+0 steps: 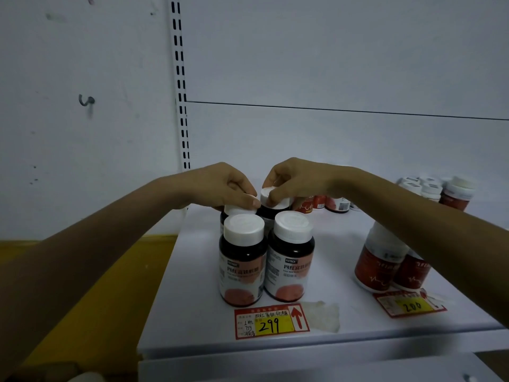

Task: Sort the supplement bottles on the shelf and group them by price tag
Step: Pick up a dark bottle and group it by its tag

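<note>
Two dark bottles with white caps, one on the left (242,260) and one on the right (289,257), stand at the front of the white shelf (192,312), behind a red and yellow tag marked 299 (271,321). Directly behind them stand two more of the same kind. My left hand (223,186) grips the cap of the rear left bottle (234,210). My right hand (294,180) grips the cap of the rear right bottle (275,201). Red bottles (382,260) stand at the right behind a tag marked 200 (410,304).
More red bottles (330,202) lie or stand at the back of the shelf, and a cluster of white-capped bottles (440,191) sits at the far right rear. A slotted upright (180,86) rises along the shelf's left edge. A patch of tape residue (322,315) lies beside the 299 tag.
</note>
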The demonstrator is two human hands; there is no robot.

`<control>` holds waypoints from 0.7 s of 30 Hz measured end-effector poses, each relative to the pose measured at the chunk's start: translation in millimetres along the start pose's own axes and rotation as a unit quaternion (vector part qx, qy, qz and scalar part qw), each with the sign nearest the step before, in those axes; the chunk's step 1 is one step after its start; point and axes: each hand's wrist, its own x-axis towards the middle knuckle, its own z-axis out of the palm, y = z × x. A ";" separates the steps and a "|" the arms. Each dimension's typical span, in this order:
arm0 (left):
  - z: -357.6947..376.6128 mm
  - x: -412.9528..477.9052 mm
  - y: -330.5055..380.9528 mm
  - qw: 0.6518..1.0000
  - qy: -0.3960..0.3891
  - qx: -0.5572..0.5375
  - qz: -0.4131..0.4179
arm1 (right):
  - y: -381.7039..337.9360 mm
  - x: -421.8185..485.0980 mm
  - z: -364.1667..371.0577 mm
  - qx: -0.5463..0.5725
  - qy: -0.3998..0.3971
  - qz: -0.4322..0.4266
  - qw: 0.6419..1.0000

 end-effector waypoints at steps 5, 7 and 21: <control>-0.6 1.9 1.2 1.000 -0.009 0.010 0.000 | 3.1 -0.1 0.5 0.001 -0.003 0.004 1.000; -0.9 2.2 1.1 1.000 -0.010 0.011 0.001 | 4.4 0.0 0.4 0.005 -0.006 0.003 1.000; -3.2 5.5 23.9 0.991 0.094 0.070 0.056 | 4.2 -7.3 -13.3 -0.024 0.064 -0.010 0.998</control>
